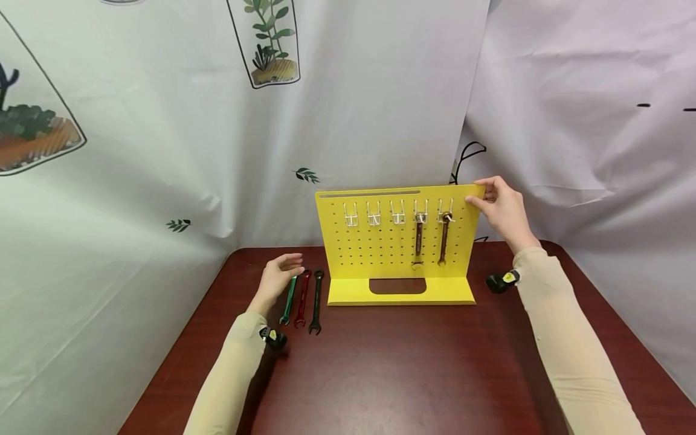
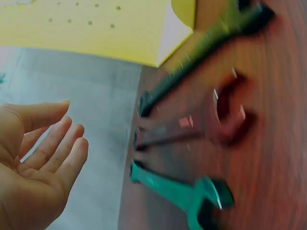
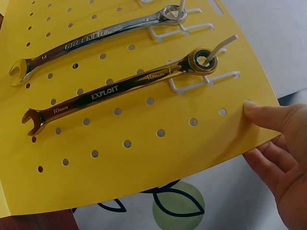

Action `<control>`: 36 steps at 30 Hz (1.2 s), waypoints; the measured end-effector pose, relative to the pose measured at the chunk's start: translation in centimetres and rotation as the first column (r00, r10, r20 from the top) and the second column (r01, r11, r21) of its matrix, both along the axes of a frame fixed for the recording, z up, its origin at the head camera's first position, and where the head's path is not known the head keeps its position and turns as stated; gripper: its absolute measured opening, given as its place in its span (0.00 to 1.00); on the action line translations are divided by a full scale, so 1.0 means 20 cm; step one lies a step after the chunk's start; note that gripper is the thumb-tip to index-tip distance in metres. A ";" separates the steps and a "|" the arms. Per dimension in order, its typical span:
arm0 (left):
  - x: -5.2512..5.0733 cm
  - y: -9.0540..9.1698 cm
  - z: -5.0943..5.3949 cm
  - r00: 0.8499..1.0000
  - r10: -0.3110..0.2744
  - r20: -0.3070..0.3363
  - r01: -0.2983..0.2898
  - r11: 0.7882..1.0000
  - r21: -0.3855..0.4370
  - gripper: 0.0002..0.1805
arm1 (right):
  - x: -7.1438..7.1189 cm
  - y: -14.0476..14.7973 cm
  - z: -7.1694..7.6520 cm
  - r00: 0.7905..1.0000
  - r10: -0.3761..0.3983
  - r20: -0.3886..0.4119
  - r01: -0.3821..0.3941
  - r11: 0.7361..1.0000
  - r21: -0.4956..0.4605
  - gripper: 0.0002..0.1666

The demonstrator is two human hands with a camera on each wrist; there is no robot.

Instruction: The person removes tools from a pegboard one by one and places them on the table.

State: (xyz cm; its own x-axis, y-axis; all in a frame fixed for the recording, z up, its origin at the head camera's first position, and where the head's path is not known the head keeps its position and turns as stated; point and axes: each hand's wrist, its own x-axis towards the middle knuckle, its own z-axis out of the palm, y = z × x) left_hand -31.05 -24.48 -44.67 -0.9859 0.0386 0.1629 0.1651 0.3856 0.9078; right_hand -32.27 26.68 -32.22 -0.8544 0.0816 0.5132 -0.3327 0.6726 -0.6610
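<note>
Head: green wrench (image 1: 289,301) near left hand (image 1: 275,279)

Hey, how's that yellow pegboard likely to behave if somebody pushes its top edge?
The yellow pegboard might tip, since it stands tall on a low base. It looks thin, so it could flex near the corner the right hand grips. The silver wrench and gold wrench would probably swing, since they hang by their ring ends.

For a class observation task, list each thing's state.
Yellow pegboard: upright
White hooks: two loaded, three bare
EXPLOIT wrench: hanging
GREENER wrench: hanging
Green wrench: lying on table
Red wrench: lying on table
Dark wrench: lying on table
Left hand: holding nothing
Right hand: gripping pegboard
</note>
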 end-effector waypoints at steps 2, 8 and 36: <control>0.00 0.03 0.02 1.000 -0.016 -0.005 0.016 0.999 0.035 0.22 | 0.00 0.00 0.00 1.000 0.002 0.000 -0.002 1.000 0.002 0.27; -0.01 0.15 0.07 0.996 -0.088 -0.026 0.090 0.993 0.075 0.23 | 0.00 0.00 0.01 1.000 0.005 0.004 -0.005 1.000 -0.008 0.27; -0.10 0.68 0.17 0.945 -0.327 -0.028 0.328 0.943 0.057 0.20 | 0.01 0.00 0.01 1.000 0.004 0.020 -0.004 1.000 -0.009 0.28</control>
